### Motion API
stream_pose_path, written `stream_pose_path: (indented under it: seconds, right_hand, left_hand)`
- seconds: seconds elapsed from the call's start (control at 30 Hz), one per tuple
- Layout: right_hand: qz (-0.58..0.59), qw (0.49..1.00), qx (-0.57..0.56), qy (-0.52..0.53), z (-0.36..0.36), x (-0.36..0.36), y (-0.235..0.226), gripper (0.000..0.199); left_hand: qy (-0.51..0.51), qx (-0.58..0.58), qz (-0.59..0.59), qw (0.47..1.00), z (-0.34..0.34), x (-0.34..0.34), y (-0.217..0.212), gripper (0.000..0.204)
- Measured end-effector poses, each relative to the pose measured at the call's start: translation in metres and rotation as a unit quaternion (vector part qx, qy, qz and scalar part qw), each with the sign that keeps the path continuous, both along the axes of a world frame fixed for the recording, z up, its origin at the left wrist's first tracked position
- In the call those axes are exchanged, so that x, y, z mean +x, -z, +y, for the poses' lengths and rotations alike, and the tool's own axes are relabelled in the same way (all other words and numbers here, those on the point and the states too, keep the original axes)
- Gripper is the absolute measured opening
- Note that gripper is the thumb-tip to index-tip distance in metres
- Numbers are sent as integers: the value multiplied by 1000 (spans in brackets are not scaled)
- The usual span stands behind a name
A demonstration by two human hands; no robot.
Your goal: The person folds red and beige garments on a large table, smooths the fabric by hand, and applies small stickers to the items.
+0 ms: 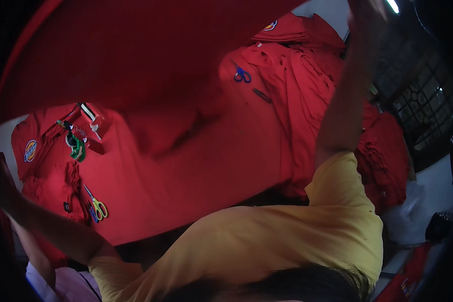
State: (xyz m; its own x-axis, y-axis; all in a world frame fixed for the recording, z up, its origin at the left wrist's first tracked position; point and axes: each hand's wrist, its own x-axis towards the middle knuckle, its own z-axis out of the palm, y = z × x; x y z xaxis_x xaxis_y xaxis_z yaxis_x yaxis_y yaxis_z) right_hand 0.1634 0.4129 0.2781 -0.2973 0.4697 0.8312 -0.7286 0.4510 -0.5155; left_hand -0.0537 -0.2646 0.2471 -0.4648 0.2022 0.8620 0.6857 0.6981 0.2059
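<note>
A large sheet of red fabric (151, 45) hangs raised and motion-blurred across the upper left, above the red-covered table (236, 146). My arms are spread wide on both sides of it. My right hand (367, 12), smeared by motion, is raised at the top edge near the fabric's far end. My left hand (4, 173) lies in the dark left rim, close below the fabric's left corner. Neither hand's fingers show clearly. Under the fabric lie blue-handled scissors (242, 76) and dark thread snips (260, 94).
Yellow-handled scissors (100, 210) and a green object (75, 146), perhaps a tape dispenser, lie at left among red garments (50, 194). More red garments (307, 75) are heaped along the right side. Another person's lilac sleeve (68, 284) shows at lower left.
</note>
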Motion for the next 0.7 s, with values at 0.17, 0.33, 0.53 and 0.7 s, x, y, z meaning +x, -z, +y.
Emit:
stream_pose_path:
  seconds: [0.17,0.33,0.53,0.7]
  right_hand:
    - [-177,982,17,-62,-39,94,146,16]
    - [-452,892,27,-15,-72,119,328,12]
    - [-657,749,73,-54,-93,160,378,15]
    - [-685,718,93,-82,-75,138,336,23]
  left_hand:
    - [149,23,-221,963,-12,101,108,19]
    - [119,18,-494,861,2,131,263,11]
    - [68,-157,-601,781,-12,152,294,11]
    - [16,-193,-672,714,19,142,261,29]
